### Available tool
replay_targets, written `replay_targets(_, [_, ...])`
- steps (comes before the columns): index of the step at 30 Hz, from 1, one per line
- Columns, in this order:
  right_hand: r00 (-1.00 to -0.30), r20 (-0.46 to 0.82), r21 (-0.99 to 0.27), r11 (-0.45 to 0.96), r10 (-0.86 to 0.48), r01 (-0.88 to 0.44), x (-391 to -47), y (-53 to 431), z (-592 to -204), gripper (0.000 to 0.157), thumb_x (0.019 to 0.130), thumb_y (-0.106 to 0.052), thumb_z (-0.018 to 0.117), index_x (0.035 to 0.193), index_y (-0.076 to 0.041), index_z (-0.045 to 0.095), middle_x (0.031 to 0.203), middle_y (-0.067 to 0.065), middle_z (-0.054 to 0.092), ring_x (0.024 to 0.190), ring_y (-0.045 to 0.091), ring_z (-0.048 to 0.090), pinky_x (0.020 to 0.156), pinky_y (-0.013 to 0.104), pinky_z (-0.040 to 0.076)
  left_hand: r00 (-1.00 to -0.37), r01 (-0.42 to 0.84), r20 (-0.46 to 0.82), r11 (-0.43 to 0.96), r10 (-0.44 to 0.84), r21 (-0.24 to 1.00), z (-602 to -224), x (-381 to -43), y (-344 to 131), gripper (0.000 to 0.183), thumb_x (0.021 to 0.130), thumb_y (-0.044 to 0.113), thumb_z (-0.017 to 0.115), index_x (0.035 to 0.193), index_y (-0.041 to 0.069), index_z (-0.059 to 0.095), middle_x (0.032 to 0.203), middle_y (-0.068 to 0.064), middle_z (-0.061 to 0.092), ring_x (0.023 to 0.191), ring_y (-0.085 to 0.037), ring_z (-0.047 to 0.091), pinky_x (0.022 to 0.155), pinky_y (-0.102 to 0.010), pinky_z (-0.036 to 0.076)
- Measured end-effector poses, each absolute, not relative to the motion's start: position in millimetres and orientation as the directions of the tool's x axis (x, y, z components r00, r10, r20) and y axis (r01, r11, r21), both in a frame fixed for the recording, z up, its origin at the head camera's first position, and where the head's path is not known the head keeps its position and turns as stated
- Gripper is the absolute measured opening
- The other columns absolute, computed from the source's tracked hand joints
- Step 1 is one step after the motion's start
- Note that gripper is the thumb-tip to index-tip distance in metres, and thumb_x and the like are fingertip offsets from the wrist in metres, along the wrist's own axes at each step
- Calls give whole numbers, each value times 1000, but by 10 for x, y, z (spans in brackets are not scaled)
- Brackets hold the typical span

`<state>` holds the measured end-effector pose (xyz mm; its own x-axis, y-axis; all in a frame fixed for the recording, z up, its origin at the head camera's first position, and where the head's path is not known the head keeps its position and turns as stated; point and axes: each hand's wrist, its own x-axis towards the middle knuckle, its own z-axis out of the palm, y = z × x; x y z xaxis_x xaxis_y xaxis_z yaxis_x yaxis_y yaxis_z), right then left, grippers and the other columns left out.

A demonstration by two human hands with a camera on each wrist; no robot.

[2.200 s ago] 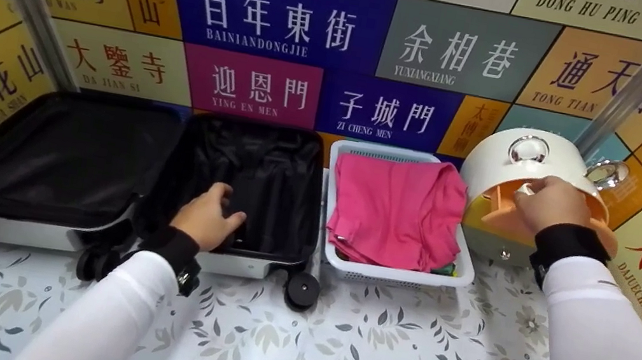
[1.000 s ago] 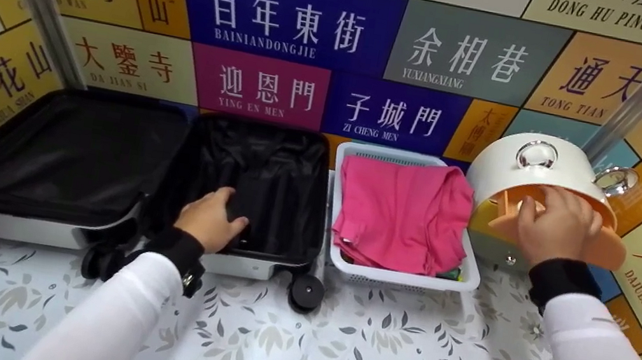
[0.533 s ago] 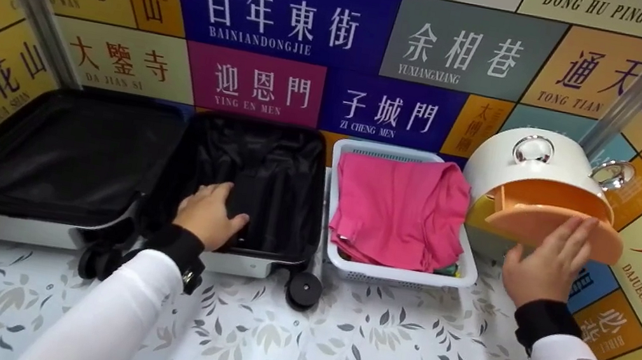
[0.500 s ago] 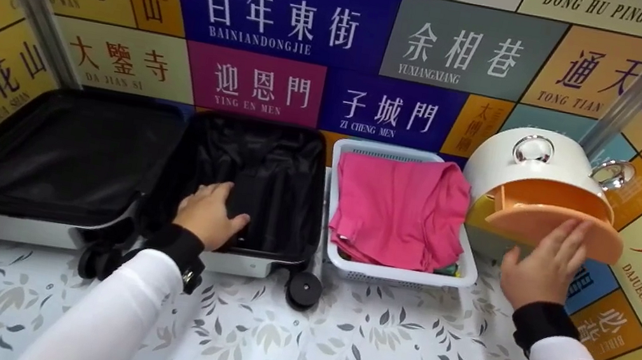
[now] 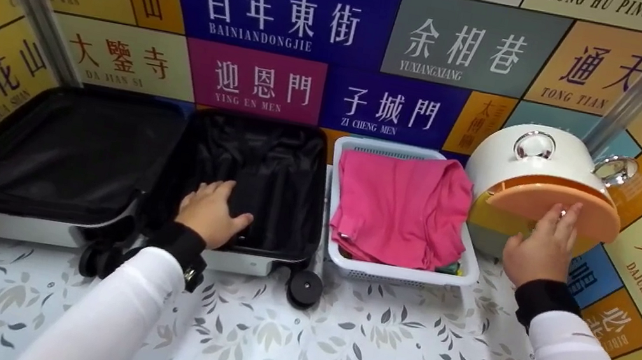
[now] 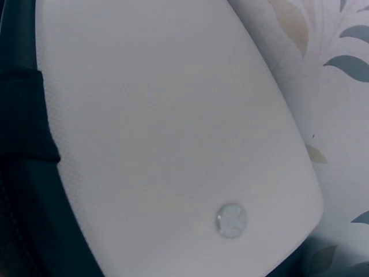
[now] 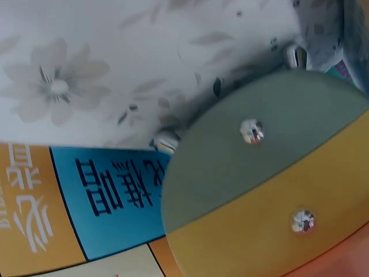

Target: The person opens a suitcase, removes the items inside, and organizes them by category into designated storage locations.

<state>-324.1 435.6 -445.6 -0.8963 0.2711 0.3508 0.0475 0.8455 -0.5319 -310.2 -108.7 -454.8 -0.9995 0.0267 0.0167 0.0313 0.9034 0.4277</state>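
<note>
My right hand (image 5: 544, 254), fingers extended, touches the orange drawer front (image 5: 540, 198) of a round white storage box (image 5: 496, 150) near its knob. The drawer sticks out a little at the top of the box. In the right wrist view, the yellow drawer (image 7: 253, 231) and green drawer (image 7: 213, 173) below it each carry a crystal knob. Over the near edge of the open suitcase (image 5: 285, 200) lies my left hand (image 5: 209, 214), fingers loosely spread and holding nothing. The left wrist view shows the suitcase's white outer wall (image 6: 161, 115); no fingers appear in either wrist view.
Between suitcase and storage box stands a white plastic basket (image 5: 396, 274) with folded pink cloth (image 5: 399, 212) in it. The suitcase's other half (image 5: 60, 158) lies open at left, with black wheels (image 5: 304, 288) toward me. A patterned wall (image 5: 283, 13) closes off the back.
My right hand came out of the box's top drawer, its fingers straightened against the drawer front, and the drawer slid further in. The left hand stayed about where it was.
</note>
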Motion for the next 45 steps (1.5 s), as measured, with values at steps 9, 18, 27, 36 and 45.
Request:
replay_targets(9, [-954, 160, -487, 861, 255, 148, -3467, 4341, -4241, 91, 95, -13, 48, 165, 0, -9, 171, 17, -31, 152, 64, 10, 119, 79, 20, -1000, 11, -9, 907, 17, 422, -4548, -3133, -1086, 86, 98, 49, 67, 162, 3, 35, 167, -25, 37, 157, -51, 27, 128, -65, 20])
replay_targets(18, [-822, 201, -771, 604, 532, 202, -3427, 4307, -4427, 78, 101, -16, 54, 167, -8, 13, 175, 20, 12, 156, 42, 29, 130, 53, 27, -999, -3, -41, 911, 15, 411, -4545, -3151, -1106, 88, 98, 52, 66, 164, 4, 33, 167, -26, 35, 157, -51, 25, 129, -64, 18])
replay_targets(27, [-825, -29, -844, 428, 564, 322, -3409, 4406, -4382, 64, 110, -33, 49, 166, -12, 26, 171, 14, 32, 155, 35, 35, 128, 48, 33, -998, -18, -61, 912, 7, 410, -4555, -3152, -1167, 89, 98, 53, 65, 165, 5, 30, 169, -26, 32, 158, -52, 22, 129, -64, 17])
replay_targets(36, [-807, 2, -817, 466, 590, 340, -3519, 4426, -4415, 58, 107, -35, 52, 156, -5, 43, 153, 18, 53, 134, 34, 52, 111, 43, 46, -998, -19, -57, 917, 4, 398, -4559, -3169, -1139, 89, 97, 53, 66, 164, 5, 31, 168, -26, 34, 157, -52, 24, 129, -65, 18])
replay_targets(45, [-811, -21, -799, 477, 584, 365, -3557, 4445, -4459, 51, 108, -35, 52, 149, -4, 49, 147, 16, 56, 120, 28, 56, 88, 28, 46, -999, -16, -52, 914, 6, 404, -4576, -3153, -1118, 88, 98, 53, 66, 164, 5, 32, 168, -26, 34, 158, -52, 23, 129, -65, 17])
